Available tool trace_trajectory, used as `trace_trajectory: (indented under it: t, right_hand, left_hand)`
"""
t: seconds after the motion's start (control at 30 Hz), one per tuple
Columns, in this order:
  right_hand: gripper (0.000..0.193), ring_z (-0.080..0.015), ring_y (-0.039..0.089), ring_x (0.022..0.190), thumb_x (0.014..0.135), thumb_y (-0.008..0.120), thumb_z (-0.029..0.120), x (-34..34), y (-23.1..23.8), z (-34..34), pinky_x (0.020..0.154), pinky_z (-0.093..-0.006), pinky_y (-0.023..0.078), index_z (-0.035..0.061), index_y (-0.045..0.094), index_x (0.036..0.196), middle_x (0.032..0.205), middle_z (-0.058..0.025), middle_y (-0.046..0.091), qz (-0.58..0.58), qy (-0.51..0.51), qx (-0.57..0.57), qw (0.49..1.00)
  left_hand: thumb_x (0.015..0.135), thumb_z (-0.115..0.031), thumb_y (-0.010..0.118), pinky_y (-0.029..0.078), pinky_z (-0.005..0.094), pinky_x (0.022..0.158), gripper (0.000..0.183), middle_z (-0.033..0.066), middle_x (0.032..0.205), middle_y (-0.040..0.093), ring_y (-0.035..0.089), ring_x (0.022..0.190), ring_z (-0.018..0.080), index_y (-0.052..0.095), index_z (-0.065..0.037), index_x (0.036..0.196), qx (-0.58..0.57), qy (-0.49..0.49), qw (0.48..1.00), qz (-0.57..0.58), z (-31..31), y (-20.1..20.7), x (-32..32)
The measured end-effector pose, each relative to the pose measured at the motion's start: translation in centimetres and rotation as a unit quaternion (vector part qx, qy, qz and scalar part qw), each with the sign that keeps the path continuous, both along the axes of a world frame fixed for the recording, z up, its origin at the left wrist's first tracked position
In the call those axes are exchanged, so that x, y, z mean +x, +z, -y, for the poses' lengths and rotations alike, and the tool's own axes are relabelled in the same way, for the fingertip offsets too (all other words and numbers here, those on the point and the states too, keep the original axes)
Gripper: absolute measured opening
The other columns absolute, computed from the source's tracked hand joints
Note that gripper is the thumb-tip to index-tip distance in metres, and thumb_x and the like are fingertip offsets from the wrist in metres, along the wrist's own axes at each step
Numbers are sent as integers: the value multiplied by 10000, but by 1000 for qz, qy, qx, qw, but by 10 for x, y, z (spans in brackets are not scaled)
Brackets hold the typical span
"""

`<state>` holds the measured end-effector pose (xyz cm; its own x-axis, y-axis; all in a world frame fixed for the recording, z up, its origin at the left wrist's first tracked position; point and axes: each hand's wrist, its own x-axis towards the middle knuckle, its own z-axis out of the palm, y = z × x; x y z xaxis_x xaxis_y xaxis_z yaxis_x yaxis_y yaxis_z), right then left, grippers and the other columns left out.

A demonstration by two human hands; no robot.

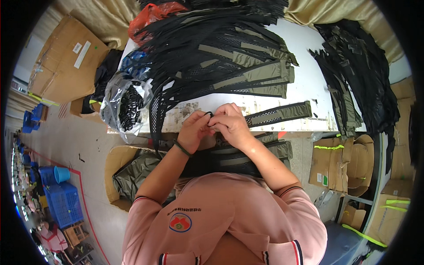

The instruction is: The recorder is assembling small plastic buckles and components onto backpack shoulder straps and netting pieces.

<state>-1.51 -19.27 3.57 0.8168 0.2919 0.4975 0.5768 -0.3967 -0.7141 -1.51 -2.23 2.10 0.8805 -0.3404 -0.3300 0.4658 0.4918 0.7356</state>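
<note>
Near the front edge of the table, my left hand (195, 129) and my right hand (229, 123) meet with their fingers pinched together. Between the fingertips they grip a small black loop (210, 114); its full shape is hidden by the fingers. A black mesh strap with an olive panel (282, 113) lies on the table, running out from behind my right hand. Whether the loop is joined to that strap cannot be seen. Just beyond my hands spreads a big pile of similar black and olive straps (247, 62).
A clear plastic bag of black pieces (130, 106) sits at the table's left edge, near a red bag (150, 20). More straps hang at the right (353, 75). Below the table stand a carton with dark olive fabric (137, 174) and another carton (329, 165). Straps also rest above my lap (221, 161).
</note>
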Motion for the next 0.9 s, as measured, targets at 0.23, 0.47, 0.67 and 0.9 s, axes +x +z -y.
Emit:
trace_trajectory:
  t: [0.23, 0.47, 0.67, 0.9]
  right_hand:
    - [143, -120, 527, 694, 755, 658, -29, -7, 8, 3, 637, -232, 417, 55, 618, 863, 742, -1, 561, -208, 81, 202, 954]
    - [227, -9, 426, 608, 771, 689, -24, -1, -4, -3, 537, -163, 363, 48, 485, 841, 690, 54, 488, -337, 19, 264, 904]
    - [258, -15, 392, 590, 749, 703, -22, -2, -3, -10, 513, -173, 348, 59, 465, 808, 670, 53, 458, -323, -15, 225, 919]
    - [240, -38, 508, 625, 780, 670, -58, 0, -8, -4, 549, -180, 428, 59, 462, 800, 669, 34, 495, -366, 26, 328, 871]
  left_hand:
    - [867, -64, 629, 499, 213, 603, 80, 46, 803, 641, 611, 678, 100, 552, -44, 877, 115, 50, 987, 99, 3, -9, 7]
    - [856, -25, 632, 514, 218, 637, 74, 58, 817, 648, 610, 693, 95, 559, -35, 851, 65, 95, 987, 108, 10, -9, -1]
    - [834, 5, 646, 513, 237, 694, 69, 57, 826, 651, 614, 739, 107, 586, -25, 848, 82, 113, 978, 153, 6, -11, -2]
    - [794, 53, 666, 468, 234, 788, 160, 61, 991, 615, 577, 889, 114, 599, -18, 921, 130, 52, 942, 303, 1, -13, -3]
